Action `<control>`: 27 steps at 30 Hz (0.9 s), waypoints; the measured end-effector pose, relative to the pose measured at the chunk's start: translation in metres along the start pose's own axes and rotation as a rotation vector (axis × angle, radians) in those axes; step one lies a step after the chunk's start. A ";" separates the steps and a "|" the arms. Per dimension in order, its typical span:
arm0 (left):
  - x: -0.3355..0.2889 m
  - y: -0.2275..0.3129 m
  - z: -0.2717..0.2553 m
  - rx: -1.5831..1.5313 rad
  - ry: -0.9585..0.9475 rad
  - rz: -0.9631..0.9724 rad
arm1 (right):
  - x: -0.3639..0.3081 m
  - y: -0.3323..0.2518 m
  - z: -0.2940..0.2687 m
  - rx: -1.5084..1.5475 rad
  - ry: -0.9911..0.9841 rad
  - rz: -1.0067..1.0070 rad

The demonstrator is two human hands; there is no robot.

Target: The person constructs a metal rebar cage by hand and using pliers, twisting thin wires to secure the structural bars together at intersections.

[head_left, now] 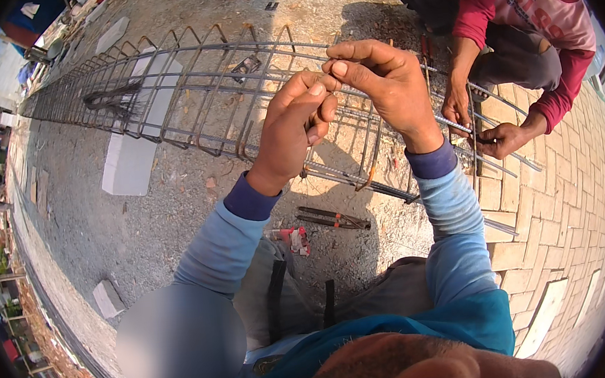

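Just above a long rebar cage (246,133), both my hands meet fingertip to fingertip. My left hand (290,129) is closed, its thumb and index finger pinched together and the other fingers curled in. Beside it, my right hand (396,93) pinches with thumb and index finger at the same spot. Whatever thin thing lies between the fingertips is too small to make out. The cage has long bars and square stirrups. On the gravel below it, near my knees, lie long-handled pincers (330,219) with dark handles and orange bands.
At the right a co-worker in a red and pink shirt (542,6) crouches, hands on the bar ends (487,162). A bundle of thin dark wire (113,101) lies on the cage, with a pale board (126,168) underneath. A red and white packet (298,241) sits near the pincers; paving blocks (568,187) extend rightward.
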State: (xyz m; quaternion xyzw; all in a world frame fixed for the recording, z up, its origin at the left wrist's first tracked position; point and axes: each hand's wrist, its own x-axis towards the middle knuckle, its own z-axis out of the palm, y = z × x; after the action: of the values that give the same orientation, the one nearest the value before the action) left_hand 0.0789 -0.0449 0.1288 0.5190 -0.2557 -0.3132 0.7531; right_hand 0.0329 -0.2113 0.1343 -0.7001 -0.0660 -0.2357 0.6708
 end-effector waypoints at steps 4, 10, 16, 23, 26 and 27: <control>-0.001 0.001 -0.003 -0.088 0.020 0.038 | 0.001 0.003 0.002 -0.005 0.007 -0.032; 0.000 -0.001 0.002 0.104 0.104 0.041 | -0.003 0.001 0.006 -0.006 -0.007 0.017; 0.003 -0.001 0.000 0.043 0.119 -0.021 | -0.003 0.001 0.007 -0.063 -0.074 0.035; 0.001 0.003 -0.009 0.067 -0.015 -0.011 | -0.005 0.000 0.008 -0.008 -0.080 -0.009; 0.000 0.005 -0.007 0.087 -0.019 -0.017 | -0.005 -0.002 0.010 0.108 -0.023 0.058; -0.001 0.006 -0.007 0.091 -0.014 -0.030 | -0.005 -0.002 0.007 0.007 -0.054 0.026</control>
State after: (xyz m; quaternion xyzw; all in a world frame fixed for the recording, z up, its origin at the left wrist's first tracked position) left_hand 0.0845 -0.0383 0.1322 0.5544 -0.2671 -0.3160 0.7221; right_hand 0.0296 -0.2031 0.1339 -0.7046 -0.0757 -0.2077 0.6743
